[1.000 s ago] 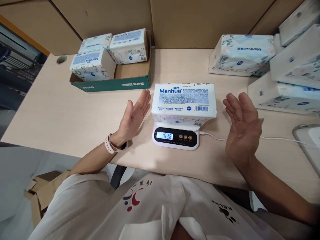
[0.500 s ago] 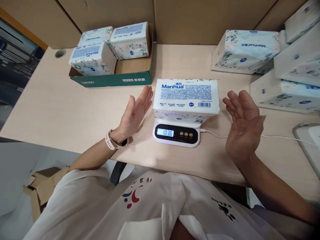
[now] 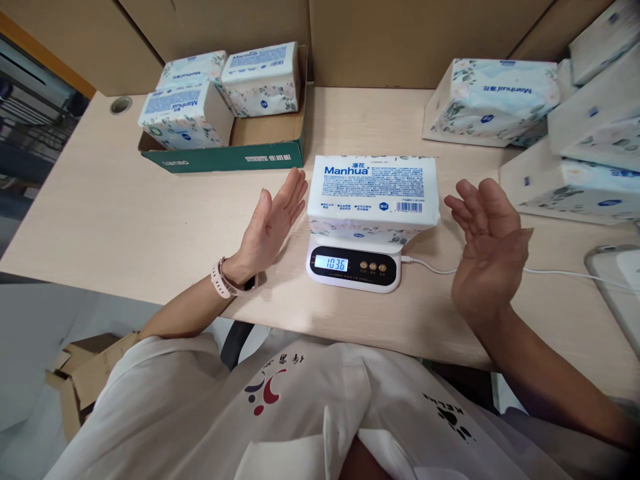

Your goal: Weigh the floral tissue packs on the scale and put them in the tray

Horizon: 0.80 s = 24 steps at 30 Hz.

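Observation:
A pack of tissues (image 3: 373, 190) marked "Manhua" rests on a white digital kitchen scale (image 3: 354, 269), covering its platform. The lit display reads 103.6. To the left of the pack, my left hand (image 3: 270, 223) is held open with fingers stretched, apart from it. My right hand (image 3: 485, 247) is on the other side, palm turned inward and fingers loosely extended, also not touching the pack. A pale watch band (image 3: 223, 279) circles my left wrist.
At the back left, a green-sided cardboard tray (image 3: 225, 160) holds 3 tissue packs. More tissue packs (image 3: 495, 100) are stacked at the right. A white cable (image 3: 435, 269) runs from the scale toward a pale device (image 3: 620, 280). Opened cardboard (image 3: 95, 370) lies on the floor at left.

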Available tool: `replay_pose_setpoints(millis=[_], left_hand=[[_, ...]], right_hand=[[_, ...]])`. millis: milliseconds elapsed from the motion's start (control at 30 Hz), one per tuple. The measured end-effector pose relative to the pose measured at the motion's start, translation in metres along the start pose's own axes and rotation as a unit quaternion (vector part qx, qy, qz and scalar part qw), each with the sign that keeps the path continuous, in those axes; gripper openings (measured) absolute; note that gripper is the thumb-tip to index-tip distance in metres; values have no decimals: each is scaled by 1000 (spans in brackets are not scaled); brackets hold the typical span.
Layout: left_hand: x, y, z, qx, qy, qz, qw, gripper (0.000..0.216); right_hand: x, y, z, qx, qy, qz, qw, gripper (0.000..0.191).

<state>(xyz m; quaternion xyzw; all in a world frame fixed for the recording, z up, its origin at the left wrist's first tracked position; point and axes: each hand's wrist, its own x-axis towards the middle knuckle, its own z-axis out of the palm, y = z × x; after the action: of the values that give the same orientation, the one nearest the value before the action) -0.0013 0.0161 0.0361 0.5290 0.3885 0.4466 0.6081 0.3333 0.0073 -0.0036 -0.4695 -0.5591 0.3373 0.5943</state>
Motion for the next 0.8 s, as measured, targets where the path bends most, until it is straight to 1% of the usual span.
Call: replay_pose_setpoints(millis=[100, 233, 333, 433, 600, 733, 800], left_hand=[[-1, 1, 0, 7, 0, 0, 1000, 92], [-1, 2, 2, 2, 4, -1, 1000, 98], [0, 1, 2, 6, 3, 1, 1000, 95], [0, 1, 3, 6, 6, -1, 1000, 92], [0, 2, 3, 3, 1, 0, 1000, 98], [-1, 1, 2, -3, 2, 2, 1000, 96], [-1, 0, 2, -3, 3, 2, 1000, 94]], right_hand=[[0, -1, 0, 5, 3, 2, 1000, 65], [0, -1, -1, 10, 5, 2, 1000, 62], [1, -1, -1, 18, 6, -2, 1000, 60], [1, -1, -1, 15, 8, 0, 1000, 61], [1, -1, -1, 12, 8, -6, 1000, 63], [2, -2, -1, 12, 10, 3, 1000, 70], [2, -2, -1, 12, 8, -1, 1000, 69]])
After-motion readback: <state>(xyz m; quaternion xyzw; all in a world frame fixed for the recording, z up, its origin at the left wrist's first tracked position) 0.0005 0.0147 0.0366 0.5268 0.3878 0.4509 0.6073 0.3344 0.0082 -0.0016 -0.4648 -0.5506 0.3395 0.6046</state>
